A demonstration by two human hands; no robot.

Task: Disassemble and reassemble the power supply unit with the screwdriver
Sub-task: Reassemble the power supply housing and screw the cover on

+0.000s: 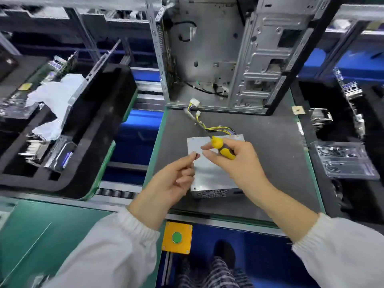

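Both hands hover over the power supply unit (209,175) in the head view. My right hand (232,161) is clasped round the yellow-and-black handle of the screwdriver (221,147), its shaft angled away toward the wires, probably parked while the fingers are busy. The left hand (176,177) pinches a small dark piece (197,155) at its fingertips, likely a screw, held close to the right fingertips as if for passing across. That unit is a plain grey metal box, lying flat on the dark mat (270,152) before the open computer case (218,55). Yellow and black wires (216,128) trail from its far edge to white connectors (194,101).
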